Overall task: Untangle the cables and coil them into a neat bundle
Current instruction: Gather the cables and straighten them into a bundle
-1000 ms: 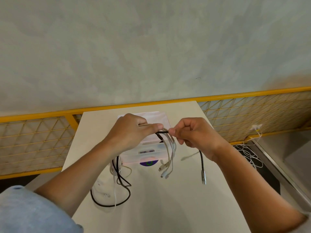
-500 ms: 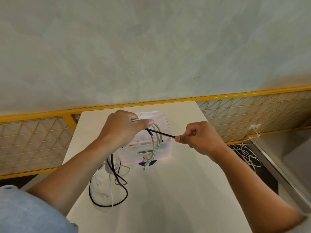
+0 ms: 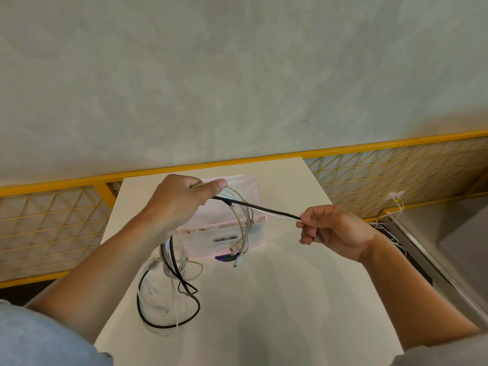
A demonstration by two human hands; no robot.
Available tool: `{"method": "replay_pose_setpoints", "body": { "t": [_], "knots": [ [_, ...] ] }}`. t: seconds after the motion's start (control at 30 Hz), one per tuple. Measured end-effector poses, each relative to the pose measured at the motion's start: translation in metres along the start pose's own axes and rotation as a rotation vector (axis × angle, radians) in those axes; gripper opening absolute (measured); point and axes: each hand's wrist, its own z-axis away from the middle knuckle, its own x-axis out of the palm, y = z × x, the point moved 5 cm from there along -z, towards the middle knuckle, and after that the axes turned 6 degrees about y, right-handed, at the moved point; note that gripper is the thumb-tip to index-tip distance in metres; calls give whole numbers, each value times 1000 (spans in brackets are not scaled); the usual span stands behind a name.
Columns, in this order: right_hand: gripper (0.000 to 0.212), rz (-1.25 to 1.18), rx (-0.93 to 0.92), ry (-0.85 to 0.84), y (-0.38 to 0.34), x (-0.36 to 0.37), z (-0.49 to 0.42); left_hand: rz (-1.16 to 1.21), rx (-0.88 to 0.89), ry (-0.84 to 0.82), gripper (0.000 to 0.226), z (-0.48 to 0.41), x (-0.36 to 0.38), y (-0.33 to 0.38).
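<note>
My left hand (image 3: 179,202) grips a bunch of white cables (image 3: 244,223) and a black cable (image 3: 253,206) above the table. The white cable ends with their plugs hang down in front of a pink box. My right hand (image 3: 332,229) pinches the black cable together with a white strand, stretched taut between both hands. Below my left wrist, a black cable loop (image 3: 169,299) and more white cable lie slack on the white table (image 3: 277,299).
A pink and clear plastic box (image 3: 253,233) stands behind the cables at the table's middle. A yellow mesh fence (image 3: 396,167) runs behind the table. Thin white cord (image 3: 393,204) hangs on the fence at right. A grey ledge lies at the far right.
My right hand has pulled the black cable out to the right, so the span between my hands has grown. My left hand stayed over the box with the bunch.
</note>
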Motion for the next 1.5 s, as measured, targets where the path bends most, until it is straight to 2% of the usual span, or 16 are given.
{"method": "replay_pose_setpoints", "body": {
  "t": [0.1, 0.33, 0.8, 1.27, 1.4, 1.5],
  "knots": [
    [11, 68, 6, 18, 1, -3, 0, 13, -4, 1, 58, -1, -4, 0],
    [31, 440, -104, 264, -11, -2, -6, 21, -3, -8, 59, 0, -8, -3],
    [34, 1001, -112, 692, -11, 7, -14, 31, -27, -105, 57, 7, 11, -3],
    [33, 932, -23, 723, 17, 3, -20, -33, 6, -195, 54, 19, 30, 0],
    [33, 864, -13, 697, 27, 2, -24, -39, 2, -189, 54, 17, 33, -1],
    [31, 768, -37, 606, 36, 0, -26, -30, -27, -207, 52, 16, 32, -5]
  ]
}}
